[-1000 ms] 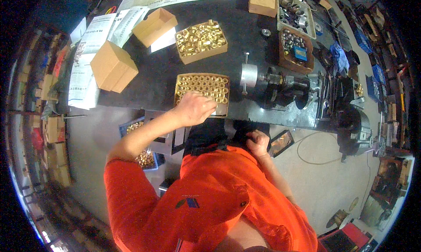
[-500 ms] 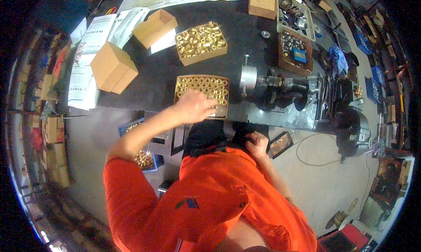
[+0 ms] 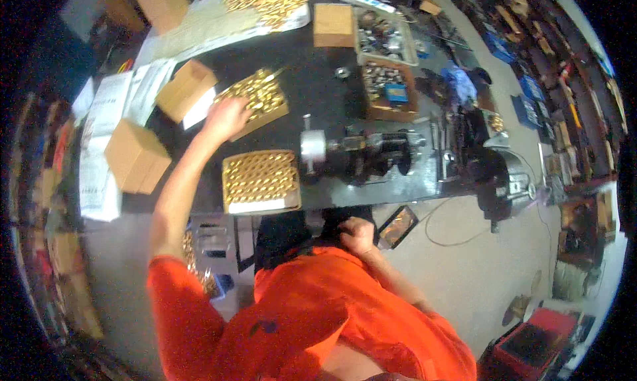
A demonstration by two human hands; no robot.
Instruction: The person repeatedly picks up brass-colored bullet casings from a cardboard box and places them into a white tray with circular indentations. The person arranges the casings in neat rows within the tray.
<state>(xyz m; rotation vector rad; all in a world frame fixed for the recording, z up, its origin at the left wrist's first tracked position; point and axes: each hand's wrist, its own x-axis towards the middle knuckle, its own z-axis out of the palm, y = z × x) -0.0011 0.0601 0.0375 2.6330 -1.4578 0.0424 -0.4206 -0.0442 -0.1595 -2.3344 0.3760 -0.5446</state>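
Note:
My left hand (image 3: 227,119) reaches over the left side of a cardboard box of loose brass fittings (image 3: 262,92). Its fingers are blurred and partly hidden among the fittings, so their grip is unclear. Nearer me, at the table's front edge, sits a shallow cardboard box (image 3: 226,182) with brass fittings standing in neat rows. A pale strip of its bottom shows along the near side. My right hand (image 3: 358,236) rests at my lap below the table edge, its fingers curled closed; the inside of that hand is hidden.
A metal fixture with a round silver end (image 3: 314,147) lies right of the rowed box. Two cardboard boxes (image 3: 138,157) (image 3: 186,91) stand on the left by newspaper (image 3: 99,142). Behind are a brass pile (image 3: 265,6) and a parts box (image 3: 410,102); a vise (image 3: 497,182) is at right.
My left hand has left the rowed box and moved away from me to the box of loose fittings. The whole view has shifted; my right hand stays at my lap.

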